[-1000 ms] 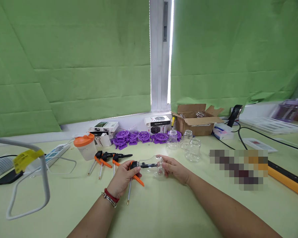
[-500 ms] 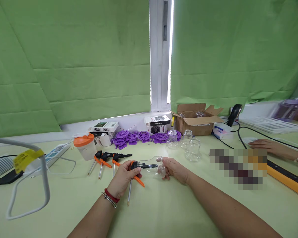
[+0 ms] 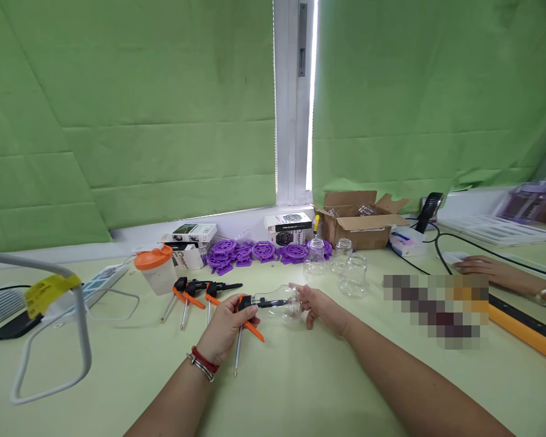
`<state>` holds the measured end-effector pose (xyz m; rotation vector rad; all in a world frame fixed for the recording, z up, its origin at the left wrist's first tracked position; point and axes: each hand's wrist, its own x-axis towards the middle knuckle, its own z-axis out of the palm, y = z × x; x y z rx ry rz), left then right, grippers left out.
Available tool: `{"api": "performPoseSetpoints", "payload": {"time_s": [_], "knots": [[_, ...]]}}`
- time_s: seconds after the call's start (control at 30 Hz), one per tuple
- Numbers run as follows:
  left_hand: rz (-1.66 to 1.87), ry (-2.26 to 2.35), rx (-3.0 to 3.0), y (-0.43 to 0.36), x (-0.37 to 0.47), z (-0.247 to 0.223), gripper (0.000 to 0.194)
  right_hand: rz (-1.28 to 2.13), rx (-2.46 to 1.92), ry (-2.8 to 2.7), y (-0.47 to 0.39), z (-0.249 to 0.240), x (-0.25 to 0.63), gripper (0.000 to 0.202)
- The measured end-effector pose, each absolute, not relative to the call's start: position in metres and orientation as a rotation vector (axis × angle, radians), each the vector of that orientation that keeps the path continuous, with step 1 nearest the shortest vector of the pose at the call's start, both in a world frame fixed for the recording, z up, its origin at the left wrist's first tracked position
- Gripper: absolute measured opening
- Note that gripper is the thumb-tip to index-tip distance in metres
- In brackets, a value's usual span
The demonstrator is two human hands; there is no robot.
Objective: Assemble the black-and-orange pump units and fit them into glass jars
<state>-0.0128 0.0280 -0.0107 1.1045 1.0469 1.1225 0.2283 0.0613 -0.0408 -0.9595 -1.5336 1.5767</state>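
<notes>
My left hand (image 3: 230,318) is closed around a black-and-orange trigger piece (image 3: 253,331) with a thin metal tube (image 3: 239,352) pointing down toward the table. From its black head a dark stem reaches into a clear bottle (image 3: 279,297), lying sideways with its neck against the head. My right hand (image 3: 316,306) has its fingers curled at the bottle's wide end, touching it. Left of my hands lie several similar trigger pieces (image 3: 188,288) with orange levers. Further back on the right stand 3 clear bottles (image 3: 352,276).
Purple wheel-shaped parts (image 3: 262,250) line the back, between small printed boxes (image 3: 287,229) and an open cardboard box (image 3: 361,227). An orange-lidded cup (image 3: 157,270), power strip (image 3: 102,279) and grey metal frame (image 3: 84,334) stand left. Another person's hand (image 3: 486,267) rests at right.
The fingers of my right hand have shifted around the bottle's wide end, and the hand has turned slightly. My left hand and the trigger piece have hardly moved.
</notes>
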Motion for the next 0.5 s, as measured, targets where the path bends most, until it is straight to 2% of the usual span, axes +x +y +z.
{"api": "performPoseSetpoints", "payload": {"time_s": [0.03, 0.13, 0.17, 0.5], "knots": [[1.127, 1.053, 1.097, 0.0285, -0.0133, -0.0105, 0.031, 1.518, -0.920, -1.582, 0.0603, -0.0386, 0.2298, 0.072], [1.136, 1.035, 1.084, 0.0306, -0.0150, -0.0123, 0.030, 1.396, -0.798, -1.720, 0.0577, -0.0358, 0.2317, 0.096], [1.138, 1.026, 1.081, 0.0313, -0.0155, -0.0133, 0.030, 1.381, -0.771, -1.743, 0.0572, -0.0361, 0.2312, 0.099], [1.122, 0.994, 1.114, 0.0326, -0.0178, -0.0168, 0.030, 1.529, -0.774, -1.644, 0.0594, -0.0426, 0.2300, 0.084]]}}
